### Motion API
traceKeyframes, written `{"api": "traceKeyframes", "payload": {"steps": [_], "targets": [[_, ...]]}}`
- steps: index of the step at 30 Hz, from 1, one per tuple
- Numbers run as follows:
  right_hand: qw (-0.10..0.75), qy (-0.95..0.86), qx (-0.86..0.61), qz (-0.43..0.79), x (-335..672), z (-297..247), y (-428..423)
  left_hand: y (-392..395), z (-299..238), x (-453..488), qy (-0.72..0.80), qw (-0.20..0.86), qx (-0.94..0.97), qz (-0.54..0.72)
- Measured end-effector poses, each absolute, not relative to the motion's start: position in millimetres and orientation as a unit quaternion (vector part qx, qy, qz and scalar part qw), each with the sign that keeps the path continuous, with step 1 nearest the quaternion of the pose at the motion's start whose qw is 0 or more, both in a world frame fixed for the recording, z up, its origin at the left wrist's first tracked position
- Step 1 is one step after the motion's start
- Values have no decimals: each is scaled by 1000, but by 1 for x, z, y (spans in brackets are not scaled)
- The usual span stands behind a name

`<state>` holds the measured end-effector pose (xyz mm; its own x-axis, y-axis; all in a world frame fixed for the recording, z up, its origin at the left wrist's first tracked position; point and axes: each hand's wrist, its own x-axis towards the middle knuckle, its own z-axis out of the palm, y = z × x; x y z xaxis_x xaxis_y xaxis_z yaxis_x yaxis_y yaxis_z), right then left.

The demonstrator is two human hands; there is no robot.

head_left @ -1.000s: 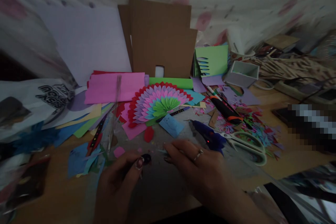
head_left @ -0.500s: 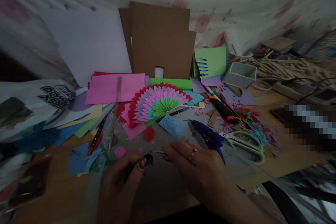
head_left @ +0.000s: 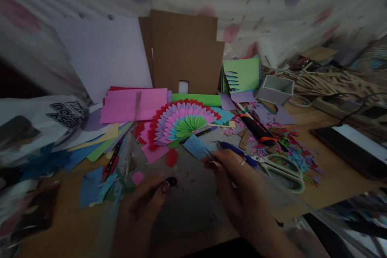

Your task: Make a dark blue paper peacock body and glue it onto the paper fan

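My left hand [head_left: 145, 203] is closed in a pinch on a small black rounded piece [head_left: 171, 181], whose kind I cannot make out. My right hand [head_left: 238, 181] wears a ring and has its fingers closed on a thin tool that looks like tweezers [head_left: 208, 152]; the points reach over a light blue paper piece [head_left: 196, 146]. Partly behind the right hand lies a blue glue gun [head_left: 232, 148]. Beyond the hands spreads a layered paper fan [head_left: 184, 123] in red, purple, pink, blue and green. A red paper oval [head_left: 171, 157] lies between hands and fan.
Scissors [head_left: 282, 169] and a black-orange tool [head_left: 256, 129] lie right, among paper scraps [head_left: 298, 145]. Farther right is a phone [head_left: 347, 145]. Pink paper [head_left: 134, 105] and cardboard [head_left: 184, 52] stand behind. Blue paper pieces [head_left: 92, 185] lie left.
My right hand has moved away from the left hand, up and to the right, in front of the glue gun. My left hand stays nearly in place with the black piece.
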<state>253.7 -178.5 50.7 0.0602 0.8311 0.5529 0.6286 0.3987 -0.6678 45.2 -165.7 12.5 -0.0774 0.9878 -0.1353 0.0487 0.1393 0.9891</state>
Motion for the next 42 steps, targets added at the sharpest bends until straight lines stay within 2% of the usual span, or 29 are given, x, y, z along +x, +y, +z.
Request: {"api": "traceKeyframes", "payload": {"steps": [5,11,21,30,42], "targets": [[451,-657,-525,299,251,47,-185,-163,13,56,542,576,353,500],[476,-618,-527,338,251,31,-194,-160,26,70,546,557,332,530],[556,-594,-501,294,251,17,-194,-165,23,72,563,492,441,497],[549,-656,-480,195,267,43,-185,-183,54,95,559,469,463,502],[526,-690,-461,184,270,41,-186,-180,47,82,511,472,547,466]]}}
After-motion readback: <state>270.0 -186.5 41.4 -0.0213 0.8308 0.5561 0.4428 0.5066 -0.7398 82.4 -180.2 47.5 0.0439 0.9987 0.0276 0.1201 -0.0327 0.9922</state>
